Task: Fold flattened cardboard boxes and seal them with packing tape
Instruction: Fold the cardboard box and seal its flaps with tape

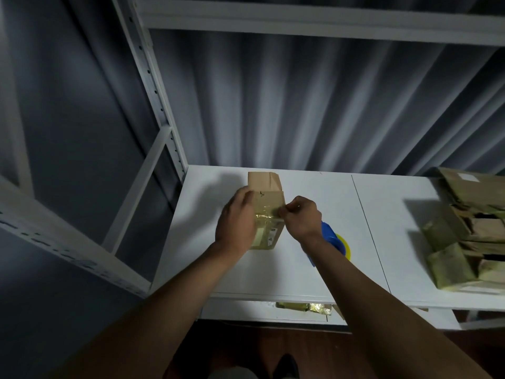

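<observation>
A small cardboard box (266, 212) is seen on the white table (300, 269), between the two hands. The left hand (237, 222) is laid over the box's left side, its fingers bent round that edge so that the box is held. The right hand (300, 217) is set against the box's right edge, with its fingers curled and pinching at the strip of glossy packing tape (266, 214) that runs across the box top. On the box's near face a pale label (270, 233) can be made out. Just to the right of the box, partly hidden under the right wrist, a blue tape dispenser (329, 236) with a yellow roll is rested on the table. Farther to the right of the box, well apart from it, a heap of taped cardboard boxes (464, 236) is piled at the table's end. Behind the box a ribbed grey wall (300, 105) is seen, framed by white shelf rails (153, 77).
</observation>
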